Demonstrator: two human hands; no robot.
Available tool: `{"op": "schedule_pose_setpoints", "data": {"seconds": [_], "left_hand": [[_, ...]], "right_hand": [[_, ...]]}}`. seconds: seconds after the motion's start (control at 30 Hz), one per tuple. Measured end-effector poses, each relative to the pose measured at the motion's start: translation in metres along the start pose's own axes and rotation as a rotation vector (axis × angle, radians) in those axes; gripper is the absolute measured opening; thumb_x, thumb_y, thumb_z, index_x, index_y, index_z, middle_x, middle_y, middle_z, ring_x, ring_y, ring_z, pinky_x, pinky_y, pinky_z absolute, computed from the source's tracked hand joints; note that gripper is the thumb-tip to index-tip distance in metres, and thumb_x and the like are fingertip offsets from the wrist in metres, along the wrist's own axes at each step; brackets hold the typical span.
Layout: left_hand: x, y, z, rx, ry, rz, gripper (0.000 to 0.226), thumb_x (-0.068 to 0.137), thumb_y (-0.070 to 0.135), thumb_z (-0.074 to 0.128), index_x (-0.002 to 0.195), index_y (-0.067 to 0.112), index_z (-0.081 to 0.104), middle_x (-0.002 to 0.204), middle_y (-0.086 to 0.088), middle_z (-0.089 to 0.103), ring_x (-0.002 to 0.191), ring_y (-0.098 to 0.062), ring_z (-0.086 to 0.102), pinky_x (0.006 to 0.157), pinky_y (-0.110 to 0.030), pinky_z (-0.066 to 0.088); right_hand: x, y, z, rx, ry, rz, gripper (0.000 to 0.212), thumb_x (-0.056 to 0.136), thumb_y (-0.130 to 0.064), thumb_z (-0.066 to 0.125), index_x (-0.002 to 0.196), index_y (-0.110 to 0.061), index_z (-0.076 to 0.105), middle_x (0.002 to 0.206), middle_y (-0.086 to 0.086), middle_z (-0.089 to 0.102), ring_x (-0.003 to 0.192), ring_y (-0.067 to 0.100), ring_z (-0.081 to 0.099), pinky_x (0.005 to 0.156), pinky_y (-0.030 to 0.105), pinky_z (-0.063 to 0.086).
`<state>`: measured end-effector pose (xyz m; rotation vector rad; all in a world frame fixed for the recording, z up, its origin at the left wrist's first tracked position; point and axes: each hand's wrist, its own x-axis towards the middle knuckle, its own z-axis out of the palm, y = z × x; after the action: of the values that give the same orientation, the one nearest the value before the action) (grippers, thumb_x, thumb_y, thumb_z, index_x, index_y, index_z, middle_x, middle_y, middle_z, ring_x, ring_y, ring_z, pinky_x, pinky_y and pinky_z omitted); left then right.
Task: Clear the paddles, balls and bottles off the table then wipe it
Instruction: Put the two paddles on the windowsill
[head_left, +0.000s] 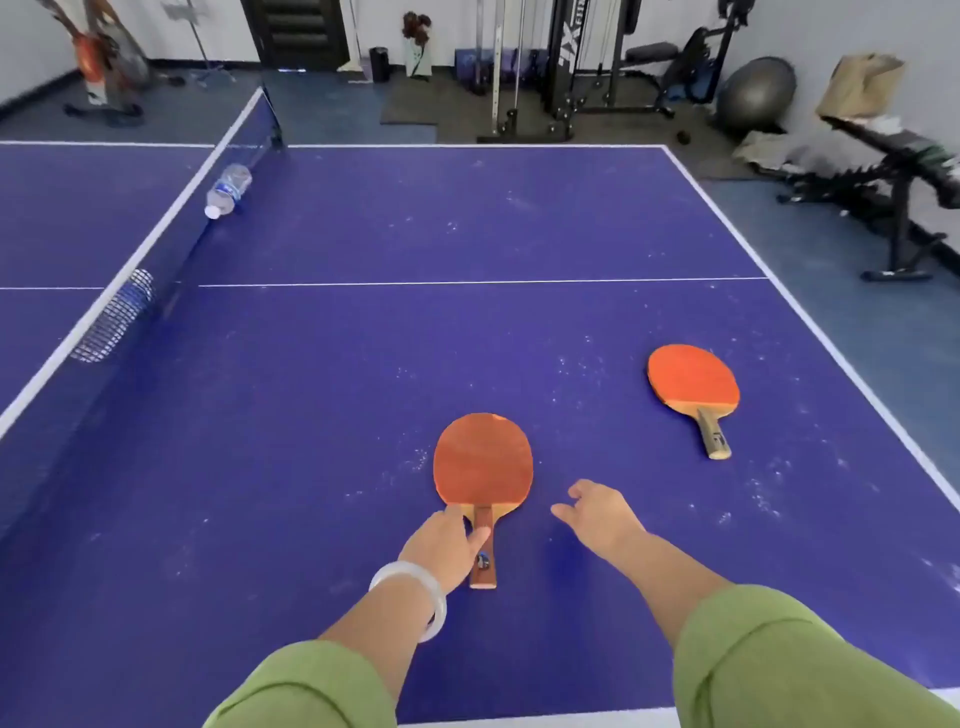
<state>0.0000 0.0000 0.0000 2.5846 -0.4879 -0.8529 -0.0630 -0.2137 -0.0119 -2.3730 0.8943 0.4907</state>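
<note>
Head view, the only one. L hand (447, 545) is at the near paddle (483, 462). Its fingers lie across the wooden handle, touching, not wrapped round it as far as shows. R hand (597, 514) hangs just right of that paddle, fingers relaxed, holding nothing. Far paddle (693, 384) lies flat, well apart to the right, near the bench (363, 364) edge. Clear plastic bottle (228, 189) lies on its side against the net (166, 244). A 2nd bottle-like shape (117, 317) shows blurred thru the mesh. No balls in sight.

Handling, prob.: paddles light, stiff, flat. Take by the handle, thumb under to lift it off. Bottle light, round, may roll, so grab mid-body.

Bench top is smooth blue w/ white dusty specks. Paddle faces are orange-red, blades rounded.
</note>
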Motion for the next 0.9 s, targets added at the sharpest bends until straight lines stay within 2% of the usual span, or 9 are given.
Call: {"op": "schedule_pose_setpoints", "data": {"seconds": [0.07, 0.2, 0.27, 0.33, 0.43, 0.57, 0.7, 0.8, 0.9], "left_hand": [[0.009, 0.013, 0.013, -0.054, 0.023, -0.111, 0.035, 0.1, 0.043, 0.045, 0.124, 0.017, 0.046, 0.11, -0.002, 0.054, 0.09, -0.017, 0.06, 0.079, -0.034, 0.051], [0.021, 0.041, 0.031, -0.11, 0.099, -0.287, 0.05, 0.094, 0.044, 0.056, 0.127, 0.01, 0.04, 0.121, -0.007, 0.045, 0.111, -0.029, 0.055, 0.086, -0.038, 0.049], [0.027, 0.051, 0.035, -0.142, 0.137, -0.367, 0.055, 0.09, 0.039, 0.066, 0.125, 0.006, 0.039, 0.123, -0.01, 0.046, 0.114, -0.03, 0.055, 0.089, -0.039, 0.049], [0.029, 0.057, 0.039, -0.189, 0.153, -0.424, 0.054, 0.087, 0.031, 0.072, 0.121, 0.006, 0.039, 0.123, -0.011, 0.048, 0.111, -0.03, 0.056, 0.084, -0.037, 0.049], [0.033, 0.063, 0.044, -0.279, 0.176, -0.426, 0.046, 0.084, 0.021, 0.073, 0.115, 0.009, 0.042, 0.113, -0.008, 0.051, 0.093, -0.026, 0.056, 0.058, -0.024, 0.044], [0.042, 0.076, 0.051, -0.416, 0.215, -0.43, 0.033, 0.08, 0.027, 0.076, 0.095, 0.011, 0.05, 0.098, -0.004, 0.06, 0.083, -0.022, 0.059, 0.067, -0.031, 0.047], [0.049, 0.094, 0.057, -0.564, 0.221, -0.414, 0.032, 0.081, 0.027, 0.076, 0.077, 0.014, 0.048, 0.077, -0.001, 0.057, 0.065, -0.017, 0.055, 0.053, -0.027, 0.04], [0.051, 0.109, 0.062, -0.719, 0.182, -0.397, 0.026, 0.082, 0.021, 0.076, 0.091, 0.01, 0.053, 0.09, -0.005, 0.067, 0.071, -0.021, 0.071, 0.061, -0.034, 0.054], [0.055, 0.124, 0.068, -0.782, 0.16, -0.35, 0.023, 0.085, 0.015, 0.07, 0.096, 0.01, 0.051, 0.083, -0.003, 0.068, 0.064, -0.018, 0.067, 0.062, -0.036, 0.055]], "right_hand": [[0.012, 0.015, -0.015, -0.029, -0.02, -0.01, 0.05, 0.095, -0.045, 0.057, 0.133, -0.013, 0.05, 0.124, 0.005, 0.06, 0.107, 0.022, 0.061, 0.092, 0.032, 0.052], [0.038, 0.048, -0.042, -0.092, -0.048, -0.055, 0.05, 0.097, -0.044, 0.053, 0.135, -0.013, 0.047, 0.118, 0.006, 0.064, 0.102, 0.021, 0.062, 0.084, 0.026, 0.05], [0.046, 0.062, -0.053, -0.1, -0.049, -0.068, 0.049, 0.097, -0.043, 0.053, 0.135, -0.012, 0.047, 0.118, 0.006, 0.064, 0.103, 0.021, 0.063, 0.085, 0.026, 0.05], [0.05, 0.074, -0.057, -0.081, -0.044, -0.068, 0.048, 0.097, -0.042, 0.055, 0.135, -0.013, 0.048, 0.122, 0.005, 0.062, 0.107, 0.022, 0.062, 0.088, 0.028, 0.05], [0.054, 0.083, -0.059, -0.061, -0.016, -0.103, 0.045, 0.097, -0.039, 0.055, 0.134, -0.013, 0.05, 0.121, 0.004, 0.063, 0.106, 0.021, 0.062, 0.089, 0.029, 0.052], [0.056, 0.088, -0.063, 0.013, 0.012, -0.112, 0.041, 0.097, -0.037, 0.056, 0.131, -0.014, 0.052, 0.116, 0.003, 0.064, 0.099, 0.019, 0.063, 0.084, 0.028, 0.053], [0.056, 0.093, -0.068, 0.043, 0.028, -0.105, 0.041, 0.097, -0.036, 0.056, 0.132, -0.015, 0.051, 0.124, 0.003, 0.061, 0.107, 0.02, 0.061, 0.088, 0.029, 0.053], [0.057, 0.101, -0.073, 0.062, 0.035, -0.088, 0.041, 0.097, -0.035, 0.057, 0.132, -0.015, 0.052, 0.122, 0.003, 0.062, 0.105, 0.019, 0.061, 0.085, 0.028, 0.052], [0.06, 0.114, -0.08, 0.089, 0.054, -0.056, 0.04, 0.097, -0.034, 0.057, 0.132, -0.014, 0.051, 0.119, 0.003, 0.063, 0.102, 0.02, 0.061, 0.081, 0.028, 0.052]]}}
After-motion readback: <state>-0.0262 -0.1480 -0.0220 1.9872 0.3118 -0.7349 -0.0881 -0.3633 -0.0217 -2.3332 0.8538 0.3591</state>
